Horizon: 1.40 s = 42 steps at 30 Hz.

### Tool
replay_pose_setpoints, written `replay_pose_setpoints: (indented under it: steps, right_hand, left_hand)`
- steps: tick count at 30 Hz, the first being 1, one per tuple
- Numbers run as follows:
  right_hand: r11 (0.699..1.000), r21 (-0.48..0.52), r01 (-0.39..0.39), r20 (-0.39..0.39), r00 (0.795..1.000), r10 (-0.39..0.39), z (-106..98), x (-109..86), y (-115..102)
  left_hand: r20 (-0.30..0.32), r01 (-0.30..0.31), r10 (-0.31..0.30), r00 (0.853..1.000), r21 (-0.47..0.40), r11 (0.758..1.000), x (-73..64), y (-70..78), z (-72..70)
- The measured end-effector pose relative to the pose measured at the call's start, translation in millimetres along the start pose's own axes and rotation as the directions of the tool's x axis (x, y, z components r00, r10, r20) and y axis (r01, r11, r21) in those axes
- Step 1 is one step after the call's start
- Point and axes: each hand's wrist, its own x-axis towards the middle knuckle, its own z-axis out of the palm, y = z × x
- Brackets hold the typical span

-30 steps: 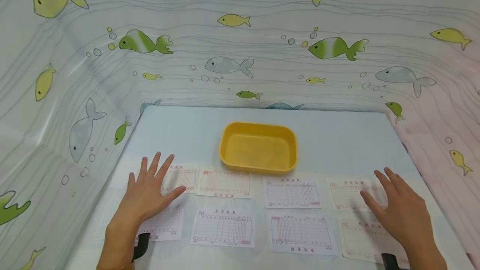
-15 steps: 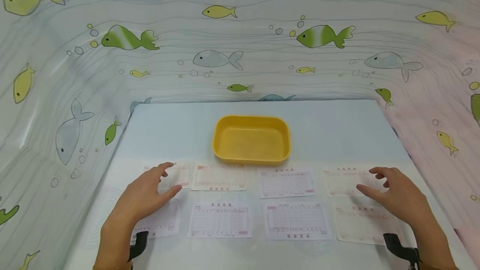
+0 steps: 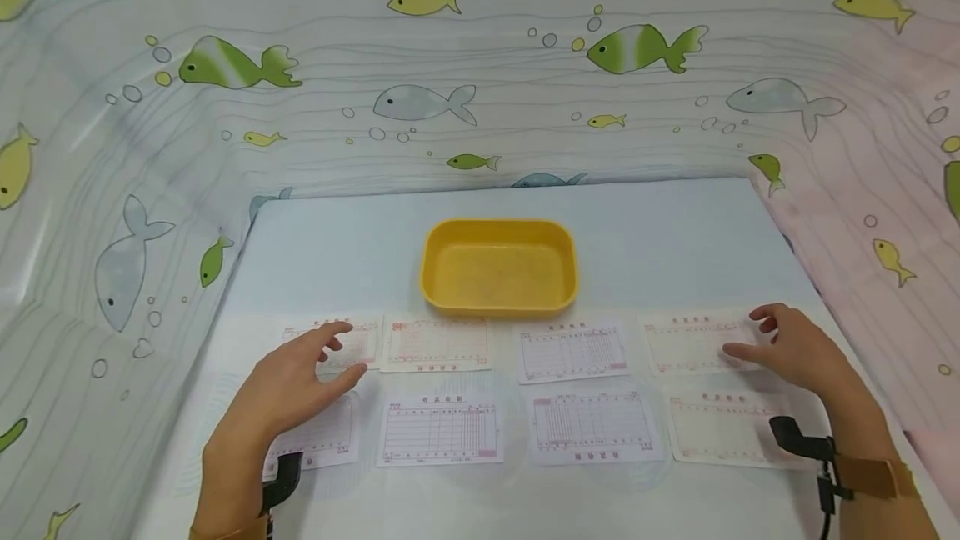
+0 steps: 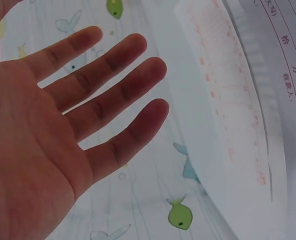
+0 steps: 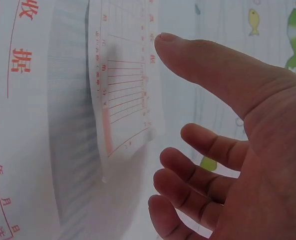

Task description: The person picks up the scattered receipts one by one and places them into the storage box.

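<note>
My left hand [image 3: 292, 382] hovers over the left end of two rows of receipt slips, fingers relaxed and holding nothing. Under and beside it lie a red-printed receipt [image 3: 363, 346] and a purple-printed receipt [image 3: 339, 430], partly hidden by the hand. At the right end, my right hand [image 3: 802, 352] is held above a pale red-printed receipt [image 3: 690, 347], its fingers loosely bent and nothing in them. Another pale receipt [image 3: 720, 432] lies nearer, below that wrist. In the left wrist view the left palm [image 4: 33, 150] shows bare; the right fingers [image 5: 187, 175] are bare too.
A yellow tray [image 3: 498, 230] with nothing in it stands behind the receipts on the white table [image 3: 337, 248]. Between the hands lie more receipts, such as a purple-printed slip [image 3: 441, 432]. A fish-patterned sheet [image 3: 315, 32] rises at the back and both sides.
Both hands had their fingers spread straight; now the fingers are loosely bent. The right hand has moved forward, uncovering more of the near receipt. The head view has shifted a little.
</note>
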Motion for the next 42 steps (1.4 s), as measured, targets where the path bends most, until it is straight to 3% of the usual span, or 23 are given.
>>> replay_pose_setpoints:
  steps: [5,9,14,18,22,33,38,42]
  right_hand:
    - [0.999,0.003,-0.033,-0.01,0.999,0.033,8,3.9,1]
    - [0.999,0.001,-0.041,-0.031,0.999,0.041,13,6.6,1]
    - [0.999,-0.01,-0.043,-0.063,0.997,0.043,19,11.0,3]
    - [0.999,-0.025,-0.048,-0.076,0.996,0.046,22,12.0,3]
    - [0.998,-0.033,-0.052,-0.103,0.993,0.048,23,12.8,2]
    - [0.995,-0.071,-0.074,-0.122,0.99,0.065,25,17.5,3]
    - [0.995,-0.072,-0.062,-0.12,0.991,0.053,25,19.4,-2]
    - [0.996,-0.071,-0.055,-0.126,0.991,0.046,26,19.7,-2]
  left_hand:
    - [-0.026,-0.033,0.033,0.999,-0.001,0.999,5.3,6.4,2.6]
    - [-0.092,-0.124,0.125,0.988,0.02,0.992,20.4,15.1,10.7]
    - [-0.183,-0.249,0.256,0.949,0.061,0.967,45.7,35.7,23.2]
    - [-0.236,-0.305,0.323,0.917,0.107,0.946,61.1,51.7,28.7]
    - [-0.262,-0.353,0.376,0.889,0.133,0.926,73.6,58.5,33.0]
    - [-0.266,-0.381,0.422,0.867,0.193,0.904,90.3,58.0,46.1]
    - [-0.302,-0.388,0.436,0.848,0.206,0.898,93.1,52.7,45.8]
    - [-0.308,-0.387,0.435,0.846,0.205,0.899,94.7,52.1,43.0]
